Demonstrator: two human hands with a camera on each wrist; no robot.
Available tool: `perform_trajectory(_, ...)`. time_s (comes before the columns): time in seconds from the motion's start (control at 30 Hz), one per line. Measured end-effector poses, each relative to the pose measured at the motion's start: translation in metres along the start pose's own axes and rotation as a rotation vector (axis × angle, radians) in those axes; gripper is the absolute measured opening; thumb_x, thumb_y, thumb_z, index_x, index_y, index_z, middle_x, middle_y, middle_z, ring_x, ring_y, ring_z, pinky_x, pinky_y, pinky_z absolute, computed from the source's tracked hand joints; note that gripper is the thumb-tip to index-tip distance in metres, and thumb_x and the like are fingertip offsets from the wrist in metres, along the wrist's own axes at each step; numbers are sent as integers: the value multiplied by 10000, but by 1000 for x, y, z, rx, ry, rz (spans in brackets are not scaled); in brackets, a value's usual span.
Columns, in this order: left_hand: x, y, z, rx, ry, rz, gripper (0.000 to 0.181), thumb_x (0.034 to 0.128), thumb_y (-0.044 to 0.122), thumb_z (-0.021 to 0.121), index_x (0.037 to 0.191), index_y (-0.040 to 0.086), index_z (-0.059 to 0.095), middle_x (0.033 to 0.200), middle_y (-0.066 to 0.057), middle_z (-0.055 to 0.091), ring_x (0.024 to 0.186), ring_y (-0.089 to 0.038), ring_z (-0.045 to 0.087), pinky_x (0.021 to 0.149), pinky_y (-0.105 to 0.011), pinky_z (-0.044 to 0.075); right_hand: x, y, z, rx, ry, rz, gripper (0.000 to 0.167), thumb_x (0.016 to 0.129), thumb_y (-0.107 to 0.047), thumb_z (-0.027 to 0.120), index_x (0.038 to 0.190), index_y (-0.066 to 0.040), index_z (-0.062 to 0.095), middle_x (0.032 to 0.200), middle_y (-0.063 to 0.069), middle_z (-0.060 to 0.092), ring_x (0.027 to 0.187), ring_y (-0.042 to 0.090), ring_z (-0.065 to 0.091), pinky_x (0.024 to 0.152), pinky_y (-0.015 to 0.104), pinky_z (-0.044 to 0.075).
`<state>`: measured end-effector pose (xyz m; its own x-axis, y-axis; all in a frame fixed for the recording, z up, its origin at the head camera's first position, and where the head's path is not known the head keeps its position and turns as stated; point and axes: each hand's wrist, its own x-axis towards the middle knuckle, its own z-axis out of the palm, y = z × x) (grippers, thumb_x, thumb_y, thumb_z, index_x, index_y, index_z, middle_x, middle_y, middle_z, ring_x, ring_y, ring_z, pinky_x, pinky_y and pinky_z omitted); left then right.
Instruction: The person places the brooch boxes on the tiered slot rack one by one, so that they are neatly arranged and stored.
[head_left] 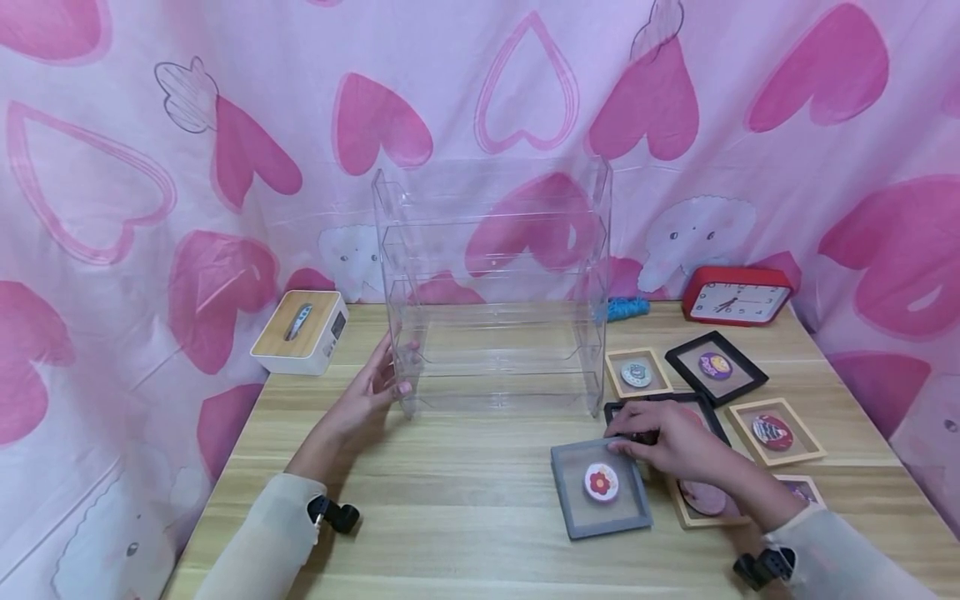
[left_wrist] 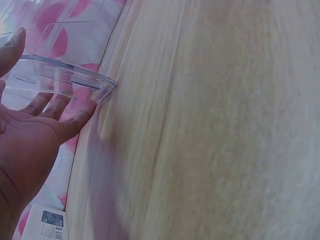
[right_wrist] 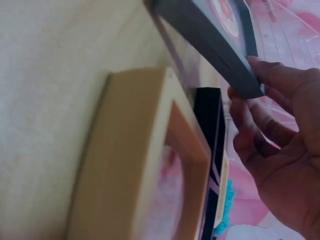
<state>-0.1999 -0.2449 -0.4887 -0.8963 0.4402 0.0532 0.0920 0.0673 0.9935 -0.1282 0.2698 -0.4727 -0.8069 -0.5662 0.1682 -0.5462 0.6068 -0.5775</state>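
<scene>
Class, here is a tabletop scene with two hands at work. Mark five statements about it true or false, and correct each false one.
1. The right hand pinches the grey frame near a corner. True.
2. The left hand lies flat on the table. False: it holds the side of the clear rack.
3. The red clock stands near the pink curtain. True.
4. The white box stands right of the clear rack. False: it stands left of it.
5. The badge in the grey frame shows a red flower. True.
</scene>
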Motion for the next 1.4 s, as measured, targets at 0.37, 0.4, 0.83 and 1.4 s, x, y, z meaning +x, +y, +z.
perform_trajectory(0.37,0,-3,-1,27,20,-22,1049,1067,30,658,1759,503,27,1851,-137,228,1679,-500,256,1330,-738,235,10,-5,-29,38,158,-83,317,901,-20,893,1137,-231,875,1071,-91,834,926,-2,714,736,199,604)
perform_trajectory(0.4,0,-4,-1,26,22,-25,1053,1066,29,659,1757,508,26,1851,-137,228,1680,-495,255,1333,-734,231,11,-6,-34,40,168,-73,326,898,-12,893,1142,-227,875,1070,-83,834,915,-6,701,729,185,595)
perform_trajectory(0.83,0,-4,-1,19,8,-4,1060,1060,6,651,1766,477,15,1847,-193,200,1676,-518,244,1329,-735,234,29,-13,-88,-30,395,-114,419,774,126,926,1092,-143,880,1026,-4,830,887,-56,657,717,68,552)
perform_trajectory(1.4,-1,-2,2,3,7,13,1087,1031,-35,650,1781,413,4,1835,-242,198,1669,-531,251,1338,-718,217,70,-31,-154,15,667,-122,312,833,171,864,1107,23,858,1042,-306,749,835,-82,648,739,4,538)
